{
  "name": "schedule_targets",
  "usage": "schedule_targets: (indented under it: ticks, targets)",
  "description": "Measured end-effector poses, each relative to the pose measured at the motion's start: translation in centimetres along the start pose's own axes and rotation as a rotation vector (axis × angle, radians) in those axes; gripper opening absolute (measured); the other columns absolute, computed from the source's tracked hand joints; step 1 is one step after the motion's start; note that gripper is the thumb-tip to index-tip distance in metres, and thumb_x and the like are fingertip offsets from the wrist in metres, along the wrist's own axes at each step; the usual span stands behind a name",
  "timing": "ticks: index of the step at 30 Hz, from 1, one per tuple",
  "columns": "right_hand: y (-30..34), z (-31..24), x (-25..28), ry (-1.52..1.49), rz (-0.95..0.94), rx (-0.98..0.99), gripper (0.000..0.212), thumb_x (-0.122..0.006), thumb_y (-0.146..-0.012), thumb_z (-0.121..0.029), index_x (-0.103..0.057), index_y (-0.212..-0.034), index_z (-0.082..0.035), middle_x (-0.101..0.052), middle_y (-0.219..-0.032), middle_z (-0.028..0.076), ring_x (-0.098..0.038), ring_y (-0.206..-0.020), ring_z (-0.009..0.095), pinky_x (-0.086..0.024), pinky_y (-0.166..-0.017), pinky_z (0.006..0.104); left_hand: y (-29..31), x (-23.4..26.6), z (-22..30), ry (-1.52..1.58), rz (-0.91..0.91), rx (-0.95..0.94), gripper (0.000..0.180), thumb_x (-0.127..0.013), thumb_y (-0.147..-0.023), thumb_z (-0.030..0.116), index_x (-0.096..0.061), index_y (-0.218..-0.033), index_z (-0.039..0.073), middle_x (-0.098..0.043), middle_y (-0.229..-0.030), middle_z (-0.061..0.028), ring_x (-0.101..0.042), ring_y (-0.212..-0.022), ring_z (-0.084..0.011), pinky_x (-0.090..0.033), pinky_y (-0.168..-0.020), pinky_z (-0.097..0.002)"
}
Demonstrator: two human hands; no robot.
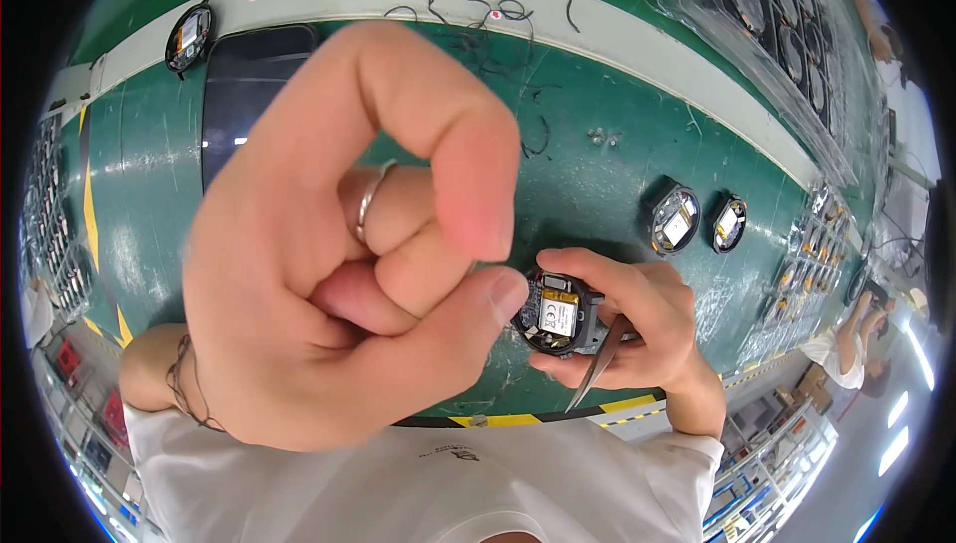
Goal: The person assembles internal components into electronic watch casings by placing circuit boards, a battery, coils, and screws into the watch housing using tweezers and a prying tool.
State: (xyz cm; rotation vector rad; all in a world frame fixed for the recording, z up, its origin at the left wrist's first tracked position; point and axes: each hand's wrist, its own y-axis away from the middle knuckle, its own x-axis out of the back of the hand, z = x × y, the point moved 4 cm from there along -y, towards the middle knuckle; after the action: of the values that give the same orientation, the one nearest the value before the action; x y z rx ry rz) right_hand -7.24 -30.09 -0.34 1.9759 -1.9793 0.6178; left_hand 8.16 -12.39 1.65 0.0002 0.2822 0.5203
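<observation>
My left hand [299, 274], with a ring on one finger, is raised close in front of the view. Its fingers are curled, with thumb and index fingertips brought together; whatever they pinch, if anything, is too small to make out. Just right of that thumb, an opened round black watch case [559, 316] sits in the grip of my right hand [637, 319], with a white-labelled battery and orange tape showing inside. The same hand also keeps a pair of metal tweezers [600, 364] tucked in its fingers, tips pointing down toward the table's near edge.
Two more opened watch cases [675, 219] [730, 223] lie to the right on the green table [588, 185]. Another case [189, 38] stands far left beside a dark flat panel [244, 75]. Cut black wires [508, 10] litter the back. Trays of parts [812, 259] line the right.
</observation>
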Motion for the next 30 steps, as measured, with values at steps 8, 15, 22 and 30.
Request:
schedule_targets:
  ticks: [8, 15, 22, 30]
  targets:
    - [-0.3, -0.1, -0.1, -0.037, -0.037, 0.020, 0.067, -0.094, -0.070, -0.013, -0.067, -0.127, 0.007, -0.076, -0.093, 0.014, -0.073, -0.064, 0.023, -0.061, -0.058, 0.0326, 0.1, 1.3, 2.2, -0.231, 0.386, -0.028, 0.032, -0.062, -0.090, 0.000, -0.039, -0.109, 0.011, -0.032, -0.069, 0.0119, -0.026, -0.048, 0.0039, -0.025, -0.043, -0.0165]
    - [-0.6, 0.0, -0.5, -0.044, -0.052, 0.060, 0.065, -0.094, -0.069, -0.013, -0.068, -0.126, 0.007, -0.075, -0.087, 0.013, -0.070, -0.061, 0.022, -0.057, -0.053, 0.0317, 0.0, 3.3, 3.9, -0.439, 0.995, -0.191, 0.046, -0.058, -0.098, 0.003, -0.049, -0.143, 0.004, -0.066, -0.106, 0.0002, -0.052, -0.064, 0.0082, -0.040, -0.050, -0.0078]
    - [0.2, 0.2, -0.1, -0.023, -0.047, 0.028, 0.064, -0.094, -0.069, -0.013, -0.070, -0.126, 0.005, -0.075, -0.085, 0.011, -0.067, -0.057, 0.020, -0.053, -0.050, 0.0316, 2.7, 6.5, 4.9, -0.617, 0.447, -0.232, 0.044, -0.058, -0.103, 0.010, -0.051, -0.146, 0.002, -0.068, -0.126, -0.0095, -0.065, -0.082, 0.0001, -0.050, -0.062, -0.0107]
    - [0.5, 0.6, -0.5, 0.003, -0.046, 0.004, 0.065, -0.095, -0.068, -0.015, -0.072, -0.126, 0.002, -0.076, -0.085, 0.008, -0.061, -0.052, 0.018, -0.050, -0.047, 0.0317, 1.1, 8.0, 4.1, -0.716, 0.290, -0.257, 0.036, -0.062, -0.102, 0.015, -0.056, -0.135, 0.001, -0.070, -0.119, -0.0096, -0.066, -0.083, -0.0036, -0.050, -0.061, -0.0157]
